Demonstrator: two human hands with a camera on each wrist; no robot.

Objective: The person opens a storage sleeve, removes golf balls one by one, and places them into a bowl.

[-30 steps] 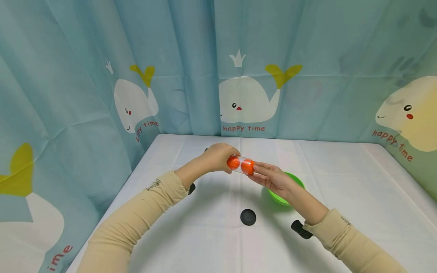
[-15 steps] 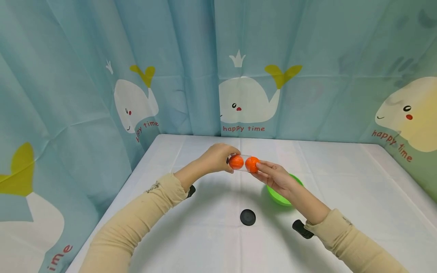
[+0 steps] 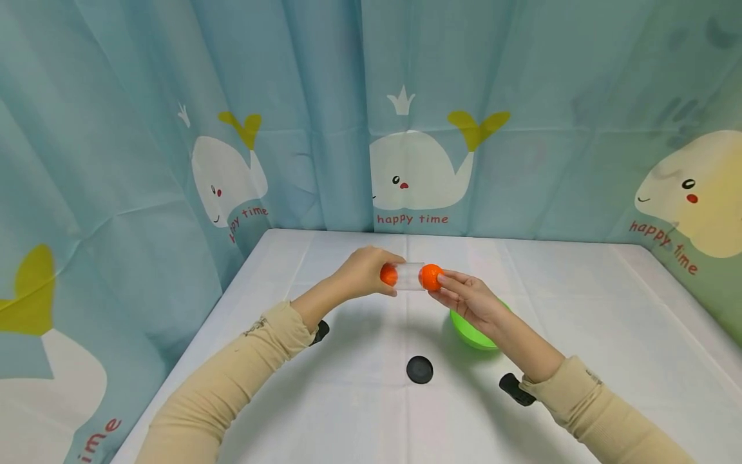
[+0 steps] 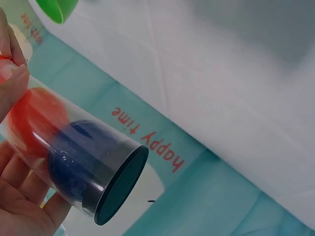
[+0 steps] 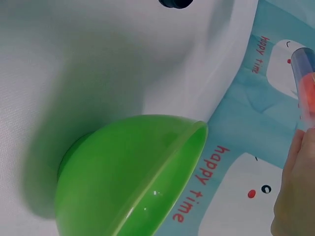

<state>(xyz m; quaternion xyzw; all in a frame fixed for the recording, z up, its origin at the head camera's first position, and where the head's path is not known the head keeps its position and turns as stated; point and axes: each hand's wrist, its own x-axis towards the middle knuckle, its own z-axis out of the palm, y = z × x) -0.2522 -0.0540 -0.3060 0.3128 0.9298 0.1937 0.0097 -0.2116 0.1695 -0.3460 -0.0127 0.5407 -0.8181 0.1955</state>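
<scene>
**Tube held level between both hands, orange ball at its right mouth**

Left hand [image 3: 364, 274] is wrapped round the left end of a clear plastic cylindrical tube [image 3: 409, 277], gripping it above the white-clothed table [image 3: 580, 309]. Long axis runs roughly horizontal, left to right across the head view. Left wrist view: closed dark base of the tube [image 4: 120, 184] points away from the palm; a dark blue ball [image 4: 81, 157] sits against that base, an orange-red ball [image 4: 34, 123] next to it.

Right hand [image 3: 466, 298] — fingertips pinch a small orange ball [image 3: 431, 277] at the tube's right end; ball appears to sit just at the open mouth, whether partly inside cannot be told. Right hand is the nearer one to that ball.

A round green plastic bowl [image 3: 472, 332] stands on the table directly under the right hand; a flat black round lid [image 3: 420, 370] lies nearer the person, well apart from the tube.
</scene>
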